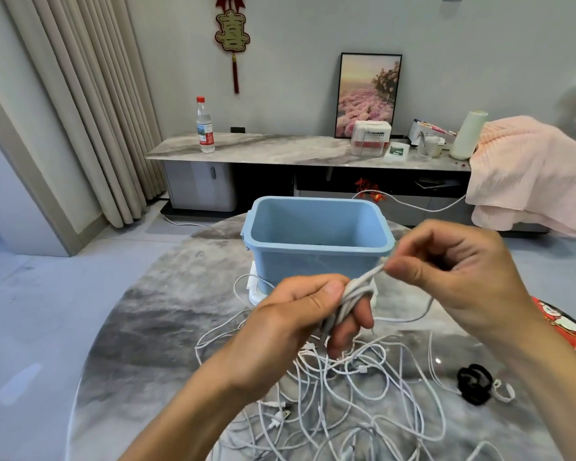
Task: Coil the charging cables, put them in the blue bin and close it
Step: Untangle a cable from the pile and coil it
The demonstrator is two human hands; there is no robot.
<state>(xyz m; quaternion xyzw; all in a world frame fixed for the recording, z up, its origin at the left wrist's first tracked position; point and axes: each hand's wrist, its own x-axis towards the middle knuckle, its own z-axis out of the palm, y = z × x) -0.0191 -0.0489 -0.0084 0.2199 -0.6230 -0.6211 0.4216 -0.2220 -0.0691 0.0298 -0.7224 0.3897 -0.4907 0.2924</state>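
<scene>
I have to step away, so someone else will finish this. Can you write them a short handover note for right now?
Left hand grips a partly wound white cable bundle. Right hand pinches that cable's free end.
Blue bin stands open on the table, apparently empty; a white piece, perhaps its lid, lies beneath it.
Loose white cables lie tangled on the table.
Done: one coil begun.
Left: finish it, coil the rest, bin them, close.

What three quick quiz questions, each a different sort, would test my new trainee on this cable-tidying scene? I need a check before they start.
1. True or false: the blue bin already holds cables.
2. Which hand grips the coiled cable: A left hand, B right hand?
3. Fill in: the loose cables lie on the ___.

Key: 1 false, it looks empty; 2 A, the right only pinches the end; 3 table.
</scene>
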